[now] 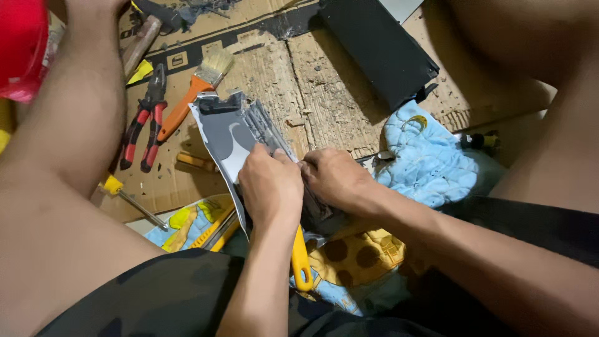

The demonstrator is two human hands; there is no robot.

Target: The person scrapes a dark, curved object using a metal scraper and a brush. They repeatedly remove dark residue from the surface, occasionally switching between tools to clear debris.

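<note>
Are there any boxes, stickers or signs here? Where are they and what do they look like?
Flattened cardboard box: brown, spread under the tools as a floor mat, with black printed bands and a small yellow-and-black logo patch near the top left.
Black box: long, flat and plain, lying at the top middle on the cardboard.
No screens or signs in view.

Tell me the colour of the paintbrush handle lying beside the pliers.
Orange. The paintbrush has an orange handle and pale bristles, seen clearly in the head view, right of the red-handled pliers.

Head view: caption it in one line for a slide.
Both hands grip a grey panel over cardboard, pliers and brush beside.
</note>
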